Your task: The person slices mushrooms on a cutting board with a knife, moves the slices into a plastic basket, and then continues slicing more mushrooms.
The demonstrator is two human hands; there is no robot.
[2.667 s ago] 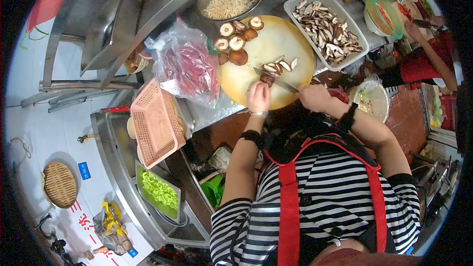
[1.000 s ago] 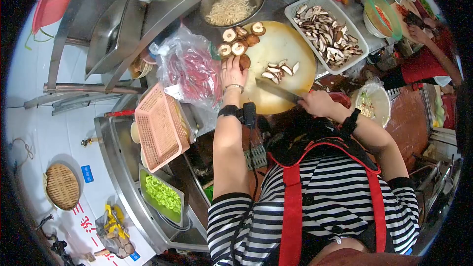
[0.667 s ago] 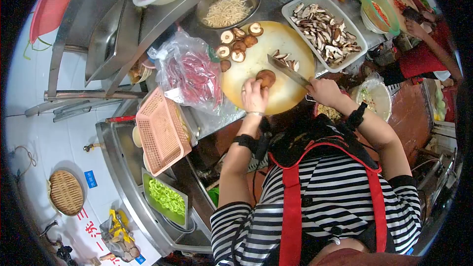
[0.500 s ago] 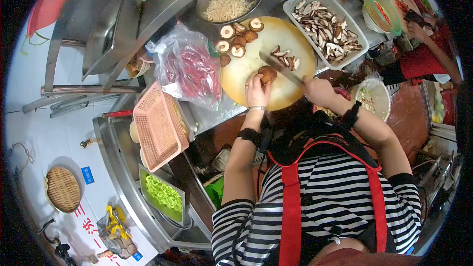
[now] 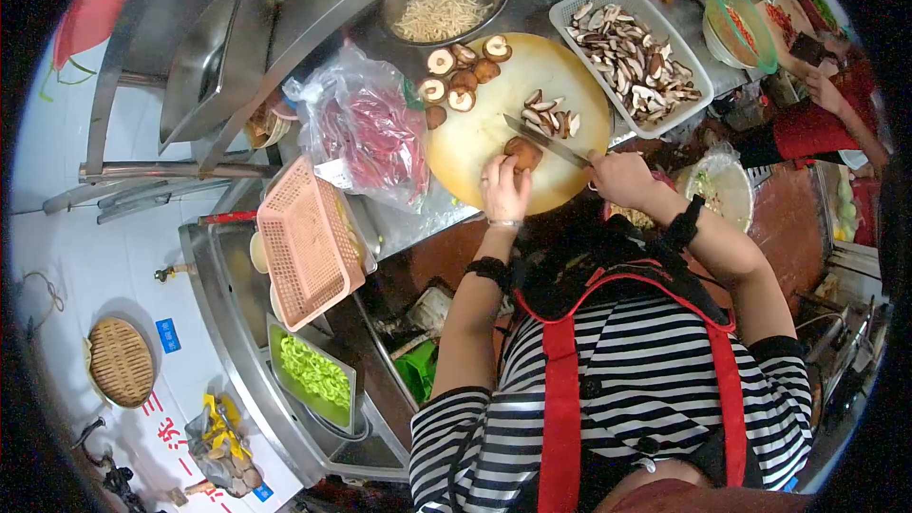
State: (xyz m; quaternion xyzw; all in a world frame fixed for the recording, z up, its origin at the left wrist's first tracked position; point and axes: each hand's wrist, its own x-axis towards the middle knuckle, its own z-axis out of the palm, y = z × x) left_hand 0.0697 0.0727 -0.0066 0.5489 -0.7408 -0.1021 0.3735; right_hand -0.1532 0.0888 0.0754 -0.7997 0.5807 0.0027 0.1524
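Note:
On the round cutting board (image 5: pixel 465 157), my left hand (image 5: pixel 505 192) holds down a brown mushroom (image 5: pixel 523 153), its fingers curled against the cap. My right hand (image 5: pixel 622 180) grips a kitchen knife (image 5: pixel 549 142) by the handle, which is hidden in the fist. The blade lies slanted along the far side of that mushroom. Just beyond the blade is a small pile of mushroom slices (image 5: pixel 548 117). Several whole mushrooms (image 5: pixel 463 78), some with pale undersides up, sit at the board's far left.
A grey basket of sliced mushrooms (image 5: pixel 638 66) stands beyond the board. Left are a plastic bag with reddish contents (image 5: pixel 366 128) and a pink basket (image 5: pixel 302 242). A bowl of pale strips (image 5: pixel 442 11) stands behind. A co-worker's hand (image 5: pixel 825 90) is at far right.
More slices lie beyond the blade. The knife and the held mushroom have shifted slightly right and nearer to me, and my left hand has moved with them.

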